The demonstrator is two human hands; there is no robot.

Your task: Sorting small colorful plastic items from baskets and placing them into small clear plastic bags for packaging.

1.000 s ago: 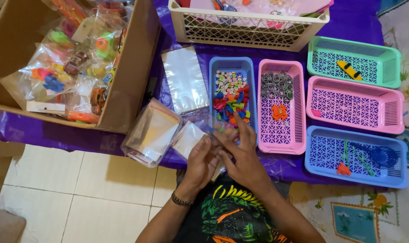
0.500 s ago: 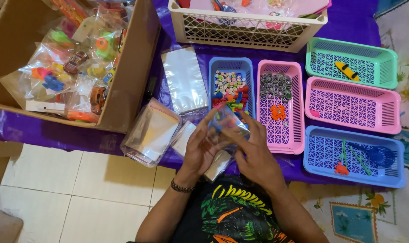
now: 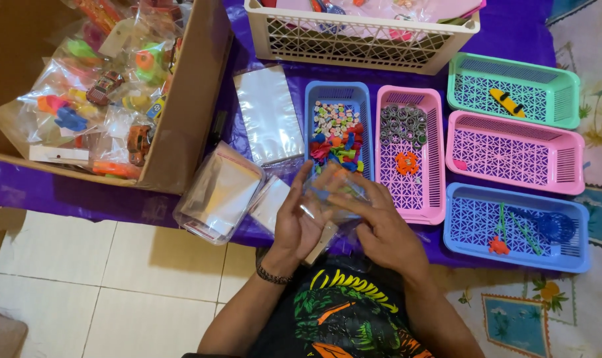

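The fingers of both hands are pinching a small clear plastic bag, which is being held up just above the near edge of the table, in front of the person's chest. The left hand is gripping the bag's left side, thumb up and fingers curled behind it; the right hand is closing on the right side, its fingertips pressing the film from the front. Some small coloured pieces seem to be showing through the bag, though the glare is making that hard to tell.

To handle this well, I judge that the pinch should be staying light and near the bag's mouth, so the thin film is not crumpling and nothing is spilling over the table edge; keeping the opening upward would be helping too.

Just beyond the hands, a blue tray is holding little pale beads and bright plastic bits, and touching it on the right a pink tray is carrying grey rings and an orange figure. Further right, a green tray, a second pink tray and a second blue tray are standing stacked in a column. Left of the hands a stack of clear bags is lying beside a cardboard box full of bagged toys, and a white basket is sitting at the far edge.
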